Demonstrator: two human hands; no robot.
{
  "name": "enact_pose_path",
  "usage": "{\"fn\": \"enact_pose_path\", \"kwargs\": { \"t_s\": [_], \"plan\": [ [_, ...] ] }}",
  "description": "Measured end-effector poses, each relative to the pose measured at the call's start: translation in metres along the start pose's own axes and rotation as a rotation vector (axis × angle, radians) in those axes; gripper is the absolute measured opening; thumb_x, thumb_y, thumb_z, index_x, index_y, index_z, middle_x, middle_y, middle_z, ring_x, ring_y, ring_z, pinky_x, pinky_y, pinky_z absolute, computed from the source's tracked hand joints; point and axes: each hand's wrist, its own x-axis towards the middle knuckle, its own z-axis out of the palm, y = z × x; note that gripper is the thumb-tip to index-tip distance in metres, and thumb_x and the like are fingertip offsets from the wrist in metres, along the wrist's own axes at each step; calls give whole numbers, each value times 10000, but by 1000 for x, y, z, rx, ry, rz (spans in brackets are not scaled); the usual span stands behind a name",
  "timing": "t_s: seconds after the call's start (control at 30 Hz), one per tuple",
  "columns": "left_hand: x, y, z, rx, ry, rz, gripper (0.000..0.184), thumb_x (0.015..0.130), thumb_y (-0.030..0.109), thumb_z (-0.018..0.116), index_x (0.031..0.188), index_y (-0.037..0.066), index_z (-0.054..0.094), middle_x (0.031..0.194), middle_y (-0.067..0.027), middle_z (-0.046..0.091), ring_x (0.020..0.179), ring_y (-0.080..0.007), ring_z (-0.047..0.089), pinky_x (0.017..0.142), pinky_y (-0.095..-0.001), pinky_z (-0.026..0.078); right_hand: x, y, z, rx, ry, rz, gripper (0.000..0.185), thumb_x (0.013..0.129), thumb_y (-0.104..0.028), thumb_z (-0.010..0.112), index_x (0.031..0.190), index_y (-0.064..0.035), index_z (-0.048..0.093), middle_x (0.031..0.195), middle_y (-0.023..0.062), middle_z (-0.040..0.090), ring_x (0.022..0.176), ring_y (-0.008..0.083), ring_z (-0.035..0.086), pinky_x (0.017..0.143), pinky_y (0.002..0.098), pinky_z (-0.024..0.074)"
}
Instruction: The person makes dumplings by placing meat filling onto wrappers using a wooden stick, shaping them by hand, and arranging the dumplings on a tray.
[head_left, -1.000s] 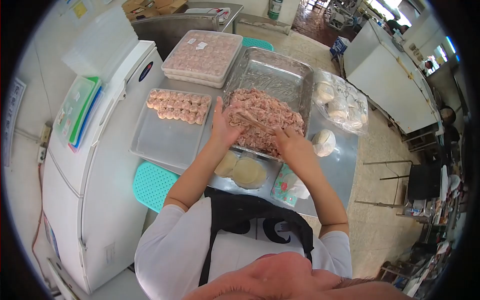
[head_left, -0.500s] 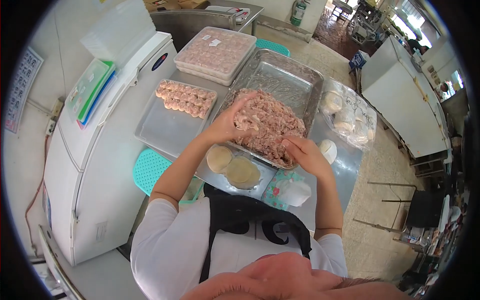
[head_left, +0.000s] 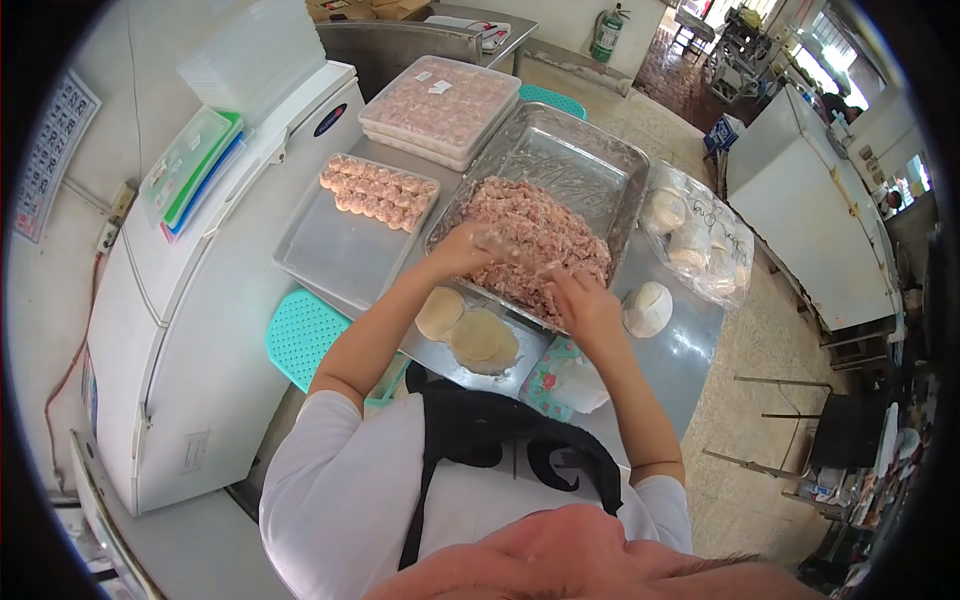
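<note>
A deep metal pan (head_left: 590, 150) holds a heap of pinkish minced filling (head_left: 530, 220). Over the near left part of the heap is my left hand (head_left: 472, 248), its fingers smeared by motion. My right hand (head_left: 582, 298) is at the pan's near right edge, fingertips against the filling; whether it pinches something is hidden. Round pale wrappers (head_left: 483, 338) lie on the metal table just in front of the pan. To the left, a shallow tray (head_left: 340, 250) carries rows of filled dumplings (head_left: 378, 192).
Stacked lidded boxes of dumplings (head_left: 440, 105) stand behind the tray. Right of the pan are a white wrapped ball (head_left: 648, 309) and a plastic bag of pale bundles (head_left: 695, 235). A floral packet (head_left: 560, 380) lies near the table's front. A white freezer (head_left: 220, 300) stands left.
My left hand, raised with fingers spread half a second ago, has come down lower over the filling. My right hand has shifted slightly left. The whole view has turned a little.
</note>
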Motion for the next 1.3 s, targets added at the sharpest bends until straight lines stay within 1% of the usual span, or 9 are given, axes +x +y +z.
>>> {"fn": "enact_pose_path", "kwargs": {
  "t_s": [0.1,0.2,0.3,0.4,0.57,0.7,0.9,1.2,1.3],
  "plan": [
    [9,-25,3,96,-192,-90,490,723,272,764,1129,41,615,1012,-155,646,881,-211,631,743,-349,502,-17,38,34,-122,-142,99,260,892,-249,586,1111,-114,623,899,135,635,739,331,630,588,444,509],
    [-22,24,-5,-40,62,217,513,756,196,765,1212,83,560,988,-56,670,899,-148,600,796,-292,492,-29,46,12,-224,-300,264,261,904,-271,576,1085,-89,630,877,134,640,774,335,636,630,442,511],
    [-44,84,-32,-323,-167,-45,597,748,187,772,1270,88,501,987,-43,669,920,-191,606,839,-318,489,-30,33,-21,-15,-257,388,267,904,-280,590,1067,-74,642,859,142,650,818,338,640,687,423,505],
    [-34,56,-31,38,40,531,551,729,192,789,1213,66,558,1015,-67,674,910,-207,612,854,-342,482,-27,1,-37,501,-122,418,265,902,-272,604,1062,-65,650,849,149,656,836,343,635,722,397,494],
    [-28,48,-49,104,-336,307,505,717,298,802,1109,27,636,1093,-116,668,957,-224,623,855,-350,478,-4,-37,-14,325,-236,202,240,900,-232,618,1047,-47,659,887,161,652,793,316,628,710,364,492],
    [-35,16,-66,60,-201,237,598,708,389,800,1116,-13,629,1102,-144,664,1009,-255,620,924,-355,453,20,-94,-28,-111,-118,258,218,891,-216,625,1016,-42,666,836,144,637,742,317,626,655,378,490],
    [-60,-6,-117,115,-53,264,712,688,396,821,1205,-32,582,1212,-198,600,988,-299,627,1053,-369,361,56,-122,-8,-55,-165,233,229,896,-221,615,1047,-53,656,833,144,634,743,340,628,635,419,483],
    [-90,-43,-188,-275,-44,-44,645,661,395,839,1129,28,590,1013,-165,620,832,-299,606,822,-388,496,88,-162,68,168,-136,245,224,919,-206,583,1064,-52,655,903,174,654,772,350,637,668,392,493],
    [-97,-104,-218,123,19,77,643,674,324,823,1169,8,560,892,-135,610,777,-239,603,738,-378,500,70,-150,80,287,-62,355,231,931,-194,578,1081,-33,649,840,134,647,705,273,622,646,343,476]
  ]
}}
